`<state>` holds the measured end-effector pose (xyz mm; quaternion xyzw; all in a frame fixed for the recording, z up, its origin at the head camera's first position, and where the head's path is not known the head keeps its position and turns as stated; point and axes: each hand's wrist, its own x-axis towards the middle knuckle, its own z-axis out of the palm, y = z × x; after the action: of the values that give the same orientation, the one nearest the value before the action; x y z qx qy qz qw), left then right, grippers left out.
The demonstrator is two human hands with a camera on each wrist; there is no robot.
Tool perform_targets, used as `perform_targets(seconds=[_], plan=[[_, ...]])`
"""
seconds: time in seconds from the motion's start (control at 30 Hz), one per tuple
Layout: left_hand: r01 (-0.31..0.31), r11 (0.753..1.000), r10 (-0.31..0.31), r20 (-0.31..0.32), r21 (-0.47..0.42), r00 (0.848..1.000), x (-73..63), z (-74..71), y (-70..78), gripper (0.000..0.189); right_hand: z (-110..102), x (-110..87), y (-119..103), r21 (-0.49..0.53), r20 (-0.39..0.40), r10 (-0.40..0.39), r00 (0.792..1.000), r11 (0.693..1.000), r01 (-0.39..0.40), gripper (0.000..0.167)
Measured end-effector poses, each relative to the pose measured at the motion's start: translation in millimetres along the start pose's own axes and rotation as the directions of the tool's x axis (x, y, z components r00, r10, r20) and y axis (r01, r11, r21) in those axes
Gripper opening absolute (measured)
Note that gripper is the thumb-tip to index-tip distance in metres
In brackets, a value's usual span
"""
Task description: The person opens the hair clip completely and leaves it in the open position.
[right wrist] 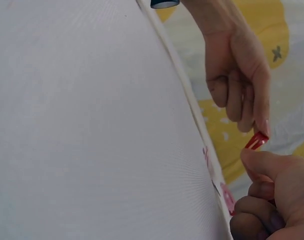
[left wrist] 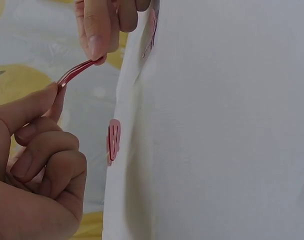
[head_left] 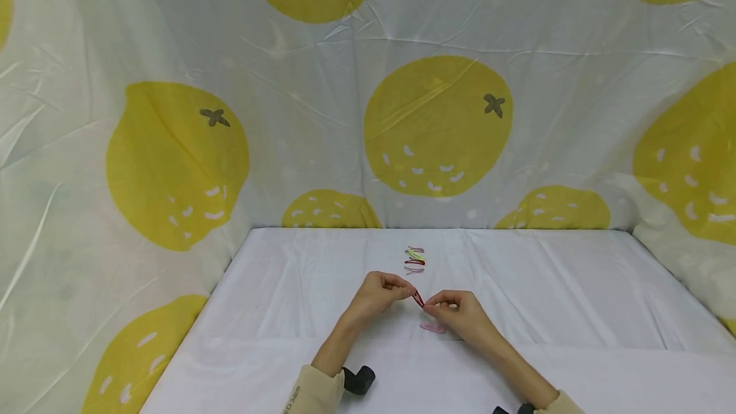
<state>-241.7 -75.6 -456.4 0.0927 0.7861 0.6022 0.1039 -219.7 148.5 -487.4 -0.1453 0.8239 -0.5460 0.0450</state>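
A red hair clip (head_left: 418, 299) is between the two hands, held up above the white table (head_left: 575, 292), and it bridges the small gap from one hand to the other. The left hand (head_left: 375, 296) pinches its one end with thumb and index finger, while the remaining fingers are folded toward the palm. The right hand (head_left: 462, 317) pinches the opposite end in the same manner, its other fingers bent also.

Around them, a pink clip (head_left: 432, 328) lies on the table just beside the right hand; whether this hand covers a little of its end, I cannot tell. Beyond the hands stands a short row of clips: a pinkish one (head_left: 416, 249) farthest, then a yellow-green clip (head_left: 415, 255), a dark red clip (head_left: 414, 262), and a pale pink clip (head_left: 414, 270) nearest. The yellow-green and the dark red ones look to be touching.

Behind the table hangs a pale cloth (head_left: 310, 114) printed with large yellow lemons. A black device (head_left: 360, 380) sits on the left wrist, next to the beige sleeve (head_left: 315, 390), and it stands over part of the near tabletop.
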Motion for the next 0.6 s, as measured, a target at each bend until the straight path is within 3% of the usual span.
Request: perform_targets(seconds=[0.17, 0.37, 0.47, 0.6], plan=[[-0.041, 0.999, 0.041, 0.029, 0.029, 0.999, -0.2, 4.7, 0.3, 0.019, -0.3, -0.8, -3.4, -0.008, 0.005, -0.021, 1.000, 1.000, 0.021, 0.011], [-0.137, 0.973, 0.131, 0.046, 0.184, 0.990, -1.2, 12.2, 0.5, 0.006, 1.2, -0.6, -11.1, 0.039, -0.134, 0.030, 0.991, 0.999, -0.025, 0.013], [-0.173, 0.946, 0.157, 0.077, 0.276, 0.985, -2.4, 15.4, 2.2, 0.004, 2.1, -1.4, -13.1, 0.077, -0.159, -0.022, 0.987, 0.996, 0.034, 0.012], [-0.206, 0.920, 0.178, 0.112, 0.333, 0.978, -4.2, 18.0, 5.5, 0.004, 3.4, -2.3, -11.5, 0.082, -0.124, -0.116, 0.986, 0.989, 0.126, 0.010]])
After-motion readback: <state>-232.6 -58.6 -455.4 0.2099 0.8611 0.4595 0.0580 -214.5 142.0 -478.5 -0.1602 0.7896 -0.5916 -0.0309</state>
